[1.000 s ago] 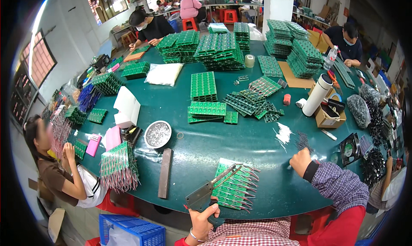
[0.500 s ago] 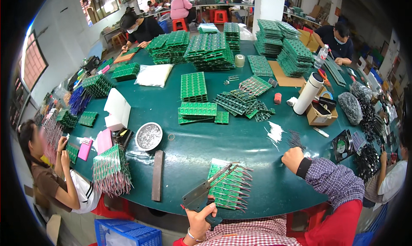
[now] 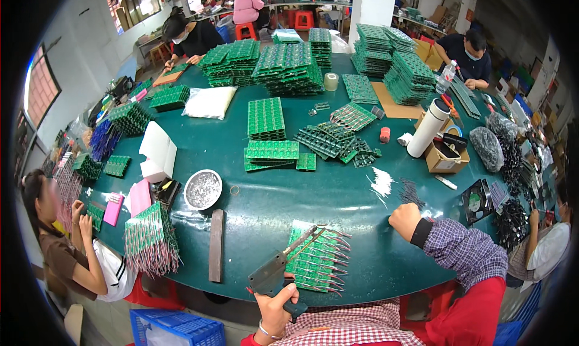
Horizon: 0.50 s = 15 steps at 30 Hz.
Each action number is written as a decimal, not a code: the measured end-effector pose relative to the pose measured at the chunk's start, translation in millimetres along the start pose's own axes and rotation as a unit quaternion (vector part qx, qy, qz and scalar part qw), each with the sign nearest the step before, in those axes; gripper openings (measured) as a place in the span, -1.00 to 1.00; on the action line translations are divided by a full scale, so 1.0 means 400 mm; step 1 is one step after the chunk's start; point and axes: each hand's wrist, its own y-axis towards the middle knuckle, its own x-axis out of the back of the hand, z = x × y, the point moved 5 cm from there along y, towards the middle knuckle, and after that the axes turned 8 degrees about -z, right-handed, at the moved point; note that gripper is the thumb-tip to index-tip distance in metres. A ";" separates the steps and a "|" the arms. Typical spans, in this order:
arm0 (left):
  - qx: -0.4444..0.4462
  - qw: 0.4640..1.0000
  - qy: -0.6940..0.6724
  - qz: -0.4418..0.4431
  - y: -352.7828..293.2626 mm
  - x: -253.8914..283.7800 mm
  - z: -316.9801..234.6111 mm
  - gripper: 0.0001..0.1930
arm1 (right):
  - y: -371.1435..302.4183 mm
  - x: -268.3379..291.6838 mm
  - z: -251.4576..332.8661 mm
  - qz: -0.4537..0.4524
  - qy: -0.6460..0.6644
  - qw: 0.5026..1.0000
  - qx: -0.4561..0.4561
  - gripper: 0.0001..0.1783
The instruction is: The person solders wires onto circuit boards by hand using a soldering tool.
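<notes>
My left hand (image 3: 274,307) is wrapped round the black handle of a pistol-grip tool that looks like a soldering gun (image 3: 269,275). Its grey body and long thin arms slant up and right over a green circuit board panel (image 3: 309,267). Rows of thin red and white wires (image 3: 329,263) stick out from that panel's right side. My right hand (image 3: 404,220) rests on the table in a closed fist, and what its fingers hold, if anything, is hidden. Just beyond it lie dark thin pieces (image 3: 410,191) and a pile of white thin pieces (image 3: 382,184).
A grey bar (image 3: 216,246) and a metal bowl (image 3: 203,190) stand to the left, near wired boards (image 3: 151,237). Stacked green panels (image 3: 265,118) fill the middle. A white flask (image 3: 429,129) is at right. Co-workers sit round the table.
The whole view has shifted slightly. Against the table, both hands and the tool keep nearly the same places. The co-worker's hands at the left have moved a little.
</notes>
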 end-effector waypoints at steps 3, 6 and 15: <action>0.007 1.000 -0.003 0.021 0.007 -0.004 -0.010 -0.70 | 0.008 0.046 0.000 -0.116 -0.007 0.991 -0.063 -0.97; 0.022 0.998 -0.043 0.029 0.019 -0.010 -0.013 -0.70 | 0.023 0.119 0.031 -0.213 0.056 0.972 -0.082 -0.92; 0.101 0.981 -0.162 -0.021 0.037 0.039 -0.002 -0.69 | 0.104 0.245 0.164 -0.371 0.245 0.894 -0.044 -0.89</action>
